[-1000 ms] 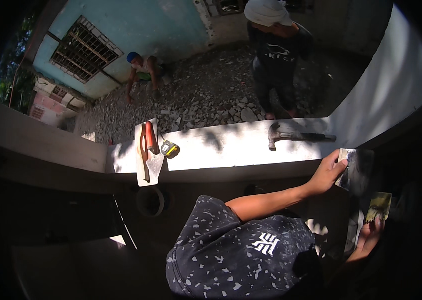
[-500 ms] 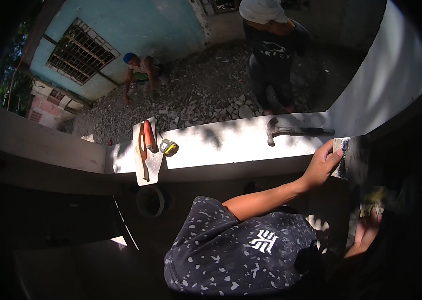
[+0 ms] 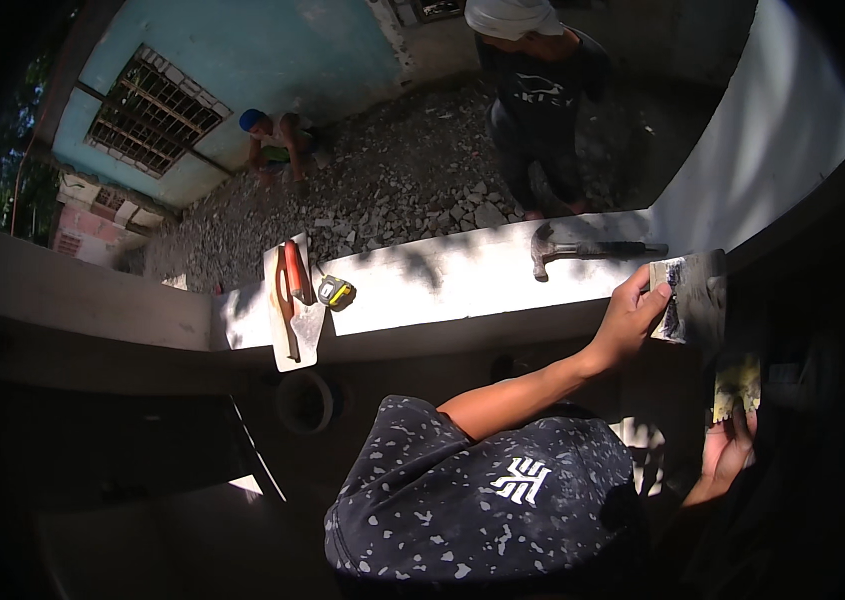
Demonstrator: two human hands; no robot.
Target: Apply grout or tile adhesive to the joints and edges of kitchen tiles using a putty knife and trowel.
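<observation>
My left hand grips a flat, grey, rectangular blade by the edge with the dark, crusted strip, thumb on top. It is at the right end of the sunlit white ledge. Lower down, in shade, my right hand is closed on a small yellowish scraper-like plate, stained and rough at the lower edge. The two tools are apart, the grey blade above the yellowish one. Nearest my left hand on the ledge lies a hammer, its head to the left.
Toward the ledge's left end lie a pale flat float, a red-handled trowel and a tape measure. A round bucket stands below. Beyond the ledge, one person stands and another crouches on rubble.
My left hand has come slightly left with the grey blade, whose broad face now shows more. My right hand has risen a little with the yellowish plate. The crouching person's arm has drawn in.
</observation>
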